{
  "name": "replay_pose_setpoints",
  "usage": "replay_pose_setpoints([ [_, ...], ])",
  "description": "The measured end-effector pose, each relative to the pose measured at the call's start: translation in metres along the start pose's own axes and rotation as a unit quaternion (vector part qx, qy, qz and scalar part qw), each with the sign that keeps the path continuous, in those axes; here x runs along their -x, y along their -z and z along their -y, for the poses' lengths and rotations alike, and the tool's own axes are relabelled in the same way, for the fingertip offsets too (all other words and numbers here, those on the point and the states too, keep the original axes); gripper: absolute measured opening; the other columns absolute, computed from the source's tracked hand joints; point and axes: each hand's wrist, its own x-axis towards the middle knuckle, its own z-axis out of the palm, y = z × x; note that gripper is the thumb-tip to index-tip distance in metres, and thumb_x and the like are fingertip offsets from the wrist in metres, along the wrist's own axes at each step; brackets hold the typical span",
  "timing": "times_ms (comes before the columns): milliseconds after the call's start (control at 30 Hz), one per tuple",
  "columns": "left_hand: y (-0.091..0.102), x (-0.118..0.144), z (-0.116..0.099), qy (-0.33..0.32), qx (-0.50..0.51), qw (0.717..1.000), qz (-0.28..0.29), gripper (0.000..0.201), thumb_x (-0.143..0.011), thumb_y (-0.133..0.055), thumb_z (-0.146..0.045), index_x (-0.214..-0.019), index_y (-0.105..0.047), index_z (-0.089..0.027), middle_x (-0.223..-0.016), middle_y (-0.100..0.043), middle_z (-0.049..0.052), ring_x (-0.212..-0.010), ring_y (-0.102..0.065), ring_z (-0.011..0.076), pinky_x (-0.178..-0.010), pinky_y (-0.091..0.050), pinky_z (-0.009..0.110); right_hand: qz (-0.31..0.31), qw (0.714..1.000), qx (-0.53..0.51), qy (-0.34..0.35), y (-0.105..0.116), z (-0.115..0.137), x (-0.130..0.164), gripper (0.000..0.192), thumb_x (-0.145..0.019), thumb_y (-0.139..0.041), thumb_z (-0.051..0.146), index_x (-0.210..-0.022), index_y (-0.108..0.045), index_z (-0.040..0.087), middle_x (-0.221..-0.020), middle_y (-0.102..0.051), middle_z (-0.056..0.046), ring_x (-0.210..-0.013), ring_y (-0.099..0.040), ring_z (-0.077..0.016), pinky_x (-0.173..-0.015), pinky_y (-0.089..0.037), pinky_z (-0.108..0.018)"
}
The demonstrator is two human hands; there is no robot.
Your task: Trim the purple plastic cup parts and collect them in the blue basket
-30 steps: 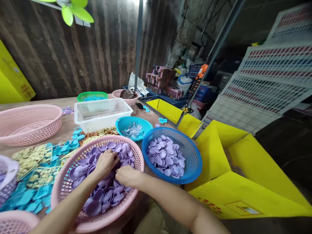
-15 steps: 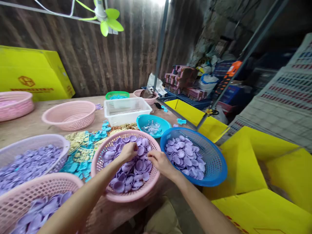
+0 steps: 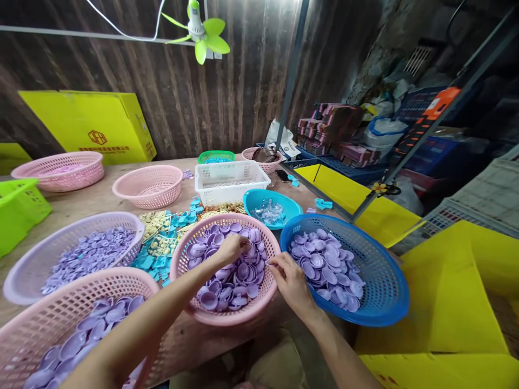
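Observation:
Shallow purple plastic cups (image 3: 243, 271) fill a round pink basket (image 3: 231, 319) in front of me. Over the cups hovers my left hand (image 3: 234, 248), its fingers closed in a pinch; what they hold, if anything, is hidden. At the basket's right rim, my right hand (image 3: 291, 276) has thumb and fingers pinched together on a small purple plastic piece, of which only a bit shows. Just right of that hand stands a blue basket (image 3: 385, 292) with more purple cups (image 3: 324, 265) in it.
On the left stand a lilac basket (image 3: 28, 275) of small purple parts and a pink basket (image 3: 121, 278) of purple cups. Behind are a teal bowl (image 3: 290, 208) of clear pieces and a white basket (image 3: 231, 192). Yellow boxes (image 3: 433, 302) stand at right, beyond the table edge.
The view has swung left, so things sit further right in it. My right hand has drawn back from over the cups to the basket's right rim. My left hand stays above the cups.

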Motion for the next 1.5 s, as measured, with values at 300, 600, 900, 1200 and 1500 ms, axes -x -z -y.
replay_pose_setpoints([
  [300, 0.007, 0.032, -0.023, -0.014, 0.441, 0.870, 0.221, 0.026, -0.070, -0.055, -0.038, -0.065, -0.053, -0.012, -0.052, -0.049, -0.003, -0.046, -0.042, 0.0070, -0.049, -0.033, 0.020, 0.036, 0.994, 0.070, 0.070, -0.010, 0.012, 0.006, 0.026, -0.083, -0.047, 0.019, -0.107, -0.057, 0.023, -0.083, -0.051, -0.004, -0.081, -0.051, -0.0174, -0.072, -0.046, -0.031],
  [600, 0.027, 0.019, 0.004, 0.063, 0.147, 0.987, 0.029, 0.026, -0.080, -0.043, -0.025, -0.097, -0.059, -0.012, -0.072, -0.061, 0.004, -0.063, -0.056, 0.0134, -0.060, -0.040, 0.023, -0.184, 0.955, 0.226, -0.052, 0.062, -0.019, -0.005, 0.024, -0.083, -0.046, 0.034, -0.089, -0.062, 0.017, -0.082, -0.052, -0.006, -0.074, -0.052, -0.0185, -0.068, -0.042, -0.032],
  [900, 0.002, -0.003, 0.022, 0.056, -0.120, 0.991, -0.022, 0.017, -0.078, -0.047, -0.017, -0.089, -0.059, -0.013, -0.100, -0.056, 0.012, -0.089, -0.055, 0.0207, -0.073, -0.042, 0.027, -0.036, 0.975, 0.218, -0.029, 0.031, -0.017, -0.007, 0.022, -0.079, -0.049, 0.023, -0.097, -0.059, 0.015, -0.093, -0.054, -0.010, -0.088, -0.050, -0.0217, -0.079, -0.043, -0.035],
  [1200, -0.007, -0.007, 0.038, -0.003, -0.153, 0.988, -0.020, 0.017, -0.081, -0.042, -0.017, -0.077, -0.059, -0.015, -0.088, -0.055, 0.007, -0.087, -0.054, 0.0175, -0.076, -0.041, 0.026, 0.395, 0.857, 0.307, 0.120, -0.052, 0.019, -0.051, 0.024, -0.080, -0.045, 0.009, -0.092, -0.065, 0.014, -0.090, -0.063, -0.010, -0.085, -0.060, -0.0203, -0.071, -0.047, -0.029],
  [1500, -0.011, -0.012, 0.040, 0.009, -0.134, 0.990, -0.051, 0.031, -0.076, -0.052, -0.017, -0.107, -0.047, -0.015, -0.109, -0.047, 0.009, -0.090, -0.055, 0.0186, -0.068, -0.043, 0.026, 0.437, 0.830, 0.333, 0.097, -0.084, 0.016, -0.056, 0.025, -0.075, -0.045, 0.002, -0.086, -0.067, 0.007, -0.089, -0.066, -0.019, -0.083, -0.063, -0.0256, -0.065, -0.048, -0.032],
])
